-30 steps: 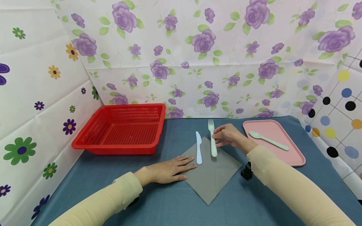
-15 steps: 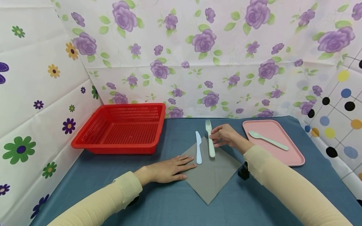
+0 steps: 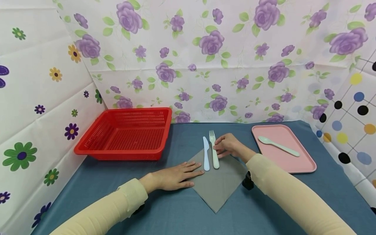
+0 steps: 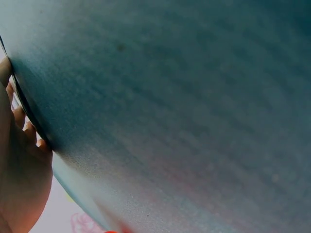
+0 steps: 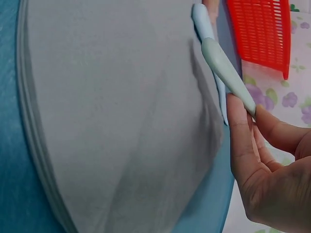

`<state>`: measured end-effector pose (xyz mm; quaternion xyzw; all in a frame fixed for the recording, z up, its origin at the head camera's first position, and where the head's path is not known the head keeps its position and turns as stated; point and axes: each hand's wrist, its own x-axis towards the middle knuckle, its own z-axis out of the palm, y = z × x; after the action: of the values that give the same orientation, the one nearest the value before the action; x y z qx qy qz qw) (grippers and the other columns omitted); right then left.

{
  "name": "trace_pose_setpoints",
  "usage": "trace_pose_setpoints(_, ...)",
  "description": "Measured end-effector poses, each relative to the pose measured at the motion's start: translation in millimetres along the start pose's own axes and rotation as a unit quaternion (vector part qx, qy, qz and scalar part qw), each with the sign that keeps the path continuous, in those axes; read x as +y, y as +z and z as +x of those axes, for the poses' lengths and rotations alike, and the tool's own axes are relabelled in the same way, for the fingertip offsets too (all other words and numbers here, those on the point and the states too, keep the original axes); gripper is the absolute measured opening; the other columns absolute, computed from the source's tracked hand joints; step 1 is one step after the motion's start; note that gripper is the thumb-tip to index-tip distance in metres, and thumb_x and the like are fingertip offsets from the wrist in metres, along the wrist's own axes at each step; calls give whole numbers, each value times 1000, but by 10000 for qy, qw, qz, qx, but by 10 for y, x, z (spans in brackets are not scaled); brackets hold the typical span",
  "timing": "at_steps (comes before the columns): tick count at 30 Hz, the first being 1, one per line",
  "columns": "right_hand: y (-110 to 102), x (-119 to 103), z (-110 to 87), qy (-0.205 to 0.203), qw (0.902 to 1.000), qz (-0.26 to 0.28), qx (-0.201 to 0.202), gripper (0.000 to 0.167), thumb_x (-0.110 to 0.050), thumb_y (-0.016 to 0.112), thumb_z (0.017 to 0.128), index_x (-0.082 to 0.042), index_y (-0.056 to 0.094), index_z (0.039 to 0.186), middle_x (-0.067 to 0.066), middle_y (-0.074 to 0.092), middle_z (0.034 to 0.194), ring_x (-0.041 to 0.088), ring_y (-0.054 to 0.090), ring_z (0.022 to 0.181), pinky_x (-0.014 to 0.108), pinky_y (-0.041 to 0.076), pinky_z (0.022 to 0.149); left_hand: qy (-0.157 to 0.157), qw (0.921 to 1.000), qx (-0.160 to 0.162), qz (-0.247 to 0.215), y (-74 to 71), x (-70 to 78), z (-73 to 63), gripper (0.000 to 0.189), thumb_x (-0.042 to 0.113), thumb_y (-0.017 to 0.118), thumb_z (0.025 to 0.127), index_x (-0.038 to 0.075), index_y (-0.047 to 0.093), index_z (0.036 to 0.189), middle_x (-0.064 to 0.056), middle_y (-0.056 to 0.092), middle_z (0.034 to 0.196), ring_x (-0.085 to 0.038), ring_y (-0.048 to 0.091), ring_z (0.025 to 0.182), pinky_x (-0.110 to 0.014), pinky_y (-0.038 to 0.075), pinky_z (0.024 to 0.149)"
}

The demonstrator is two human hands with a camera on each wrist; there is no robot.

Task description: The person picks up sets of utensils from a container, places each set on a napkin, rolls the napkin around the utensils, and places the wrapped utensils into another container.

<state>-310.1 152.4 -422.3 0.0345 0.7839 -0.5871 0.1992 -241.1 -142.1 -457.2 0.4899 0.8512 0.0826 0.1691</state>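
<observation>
Between thumb and fingers my right hand [image 3: 227,145] pinches a pale green fork [image 3: 214,153], its tines pointing away from me. In the right wrist view the fork's handle [image 5: 223,65] slants over a folded grey napkin [image 5: 112,107]. Just left of the fork, a light blue knife [image 3: 206,156] lies on the napkin, roughly parallel to it. My left hand [image 3: 176,176] rests flat with fingers spread, its fingertips on the napkin's left corner. The left wrist view catches only part of that hand [image 4: 24,165] against the blue cloth.
A red plastic basket [image 3: 123,152] stands at the back left. On the right is a pink tray [image 3: 306,164] with a pale green spoon [image 3: 279,145] lying on it. Blue cloth [image 3: 164,212] covers the table, and patterned sheets [image 3: 194,81] hang behind and at both sides.
My right hand has carried the fork leftward and a little toward me, up close beside the knife. The left hand has stayed in place.
</observation>
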Motion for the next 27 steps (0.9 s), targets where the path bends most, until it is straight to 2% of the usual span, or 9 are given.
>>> trace_pose_setpoints(10, 109, 58, 13, 151, 9999, -33, 70, 23, 2, 70, 97, 9, 63, 118, 19, 69, 88, 23, 68, 70, 40, 64, 69, -31, 10000, 10, 11, 18, -2, 2, 60, 51, 36, 112, 36, 18, 167, 8, 5, 175, -16, 1, 161, -41, 8, 129)
trace_pose_setpoints(27, 279, 55, 15, 552, 9964, -450, 452, 19, 0, 67, 100, 4, 64, 118, 15, 65, 79, 20, 64, 62, 36, 62, 61, -68, 10000, 7, 29, 10, 9, -1, 60, 51, 37, 112, 36, 18, 167, 8, 4, 175, -15, 0, 161, -40, 8, 129)
